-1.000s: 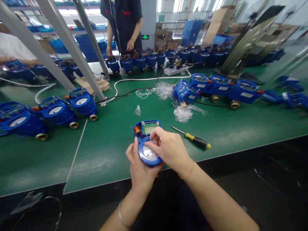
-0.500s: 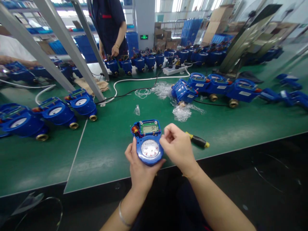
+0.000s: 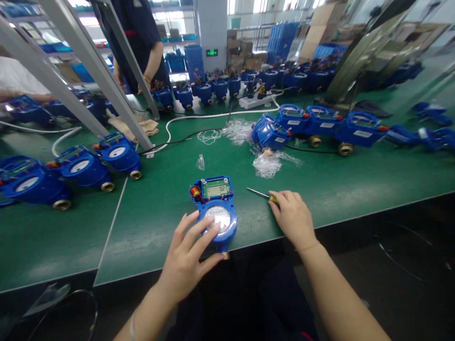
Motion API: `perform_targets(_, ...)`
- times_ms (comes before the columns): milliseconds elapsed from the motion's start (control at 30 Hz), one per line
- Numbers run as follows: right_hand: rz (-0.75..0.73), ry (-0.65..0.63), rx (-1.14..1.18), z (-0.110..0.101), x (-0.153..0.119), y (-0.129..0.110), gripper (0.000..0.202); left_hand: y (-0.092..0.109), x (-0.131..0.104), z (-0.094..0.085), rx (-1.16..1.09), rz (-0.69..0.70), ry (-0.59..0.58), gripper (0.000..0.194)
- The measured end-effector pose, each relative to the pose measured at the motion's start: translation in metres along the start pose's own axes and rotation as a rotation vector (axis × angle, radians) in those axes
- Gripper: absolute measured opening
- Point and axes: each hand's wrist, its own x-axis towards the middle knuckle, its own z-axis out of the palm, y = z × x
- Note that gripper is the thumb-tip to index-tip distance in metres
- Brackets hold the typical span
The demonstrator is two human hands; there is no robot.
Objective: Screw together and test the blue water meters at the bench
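Observation:
In front of me on the green bench lies a blue water meter [image 3: 229, 222]. Its upper housing is uncovered, showing a circuit board with a small display [image 3: 216, 189] and a copper-coloured coil. My left hand [image 3: 188, 251] rests over the round dial with its fingers spread, the thumb by the brass fitting [image 3: 225, 255]. To the right, my right hand [image 3: 294, 215] is closed around the yellow handle of a screwdriver [image 3: 261, 192]. The metal shaft points left toward the meter and is apart from it; most of the handle is hidden under my fingers.
Blue meters [image 3: 83, 166] stand in a row at left, others [image 3: 323, 121] at back right. Crumpled clear plastic [image 3: 266, 163] and white string [image 3: 209, 137] lie behind. A power strip [image 3: 258, 101], cables and metal posts [image 3: 131, 61] cross the bench. A co-worker [image 3: 135, 42] stands beyond.
My right hand has left the meter's side and moved right onto the screwdriver, which has turned. My left hand has loosened from around the meter and now lies over its dial.

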Motion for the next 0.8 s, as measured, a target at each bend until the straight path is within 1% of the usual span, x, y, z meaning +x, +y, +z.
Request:
perform_targets(33,0.001,0.014,0.012,0.001,-0.002,-0.002,0.029,-0.004,0.004,-0.008,0.031,0.094,-0.06,0.056)
perform_targets(100,0.068,0.093,0.117,-0.002,-0.006,-0.007,0.032,-0.012,0.014,-0.021,0.107,0.239,-0.16,0.052)
perform_targets(167,0.207,0.162,0.36,-0.01,-0.012,-0.015,0.036,-0.018,0.025,-0.027,0.171,0.348,-0.206,0.052)
perform_targets(200,0.289,0.153,0.519,-0.015,-0.015,-0.02,0.037,-0.02,0.03,-0.029,0.177,0.396,-0.212,0.05)
perform_targets(233,0.371,0.108,0.686,-0.021,-0.019,-0.024,0.039,-0.021,0.035,-0.03,0.165,0.431,-0.213,0.047)
perform_targets(267,0.446,0.035,0.848,-0.026,-0.024,-0.029,0.041,-0.022,0.041,-0.031,0.139,0.448,-0.219,0.042)
perform_targets(333,0.568,-0.137,1.107,-0.036,-0.034,-0.037,0.045,-0.022,0.053,-0.036,0.08,0.443,-0.26,0.03)
perform_targets(400,0.647,-0.254,1.264,-0.042,-0.045,-0.043,0.046,-0.022,0.068,-0.043,0.037,0.412,-0.343,0.025)
perform_targets(500,0.712,-0.291,1.382,-0.045,-0.061,-0.049,0.052,-0.023,0.092,-0.054,-0.008,0.368,-0.5,0.033)
perform_targets(533,0.71,-0.295,1.413,-0.045,-0.066,-0.051,0.054,-0.024,0.101,-0.057,-0.023,0.349,-0.546,0.035)
perform_targets(600,0.665,-0.332,1.473,-0.045,-0.076,-0.056,0.052,-0.025,0.116,-0.061,-0.045,0.306,-0.62,0.034)
perform_targets(667,0.599,-0.435,1.512,-0.043,-0.085,-0.062,0.048,-0.026,0.128,-0.063,-0.048,0.274,-0.679,0.031)
perform_targets(733,0.547,-0.552,1.503,-0.042,-0.094,-0.069,0.047,-0.025,0.136,-0.064,-0.044,0.253,-0.728,0.031)
perform_targets(800,0.524,-0.617,1.459,-0.041,-0.102,-0.076,0.046,-0.024,0.142,-0.065,-0.042,0.239,-0.773,0.03)
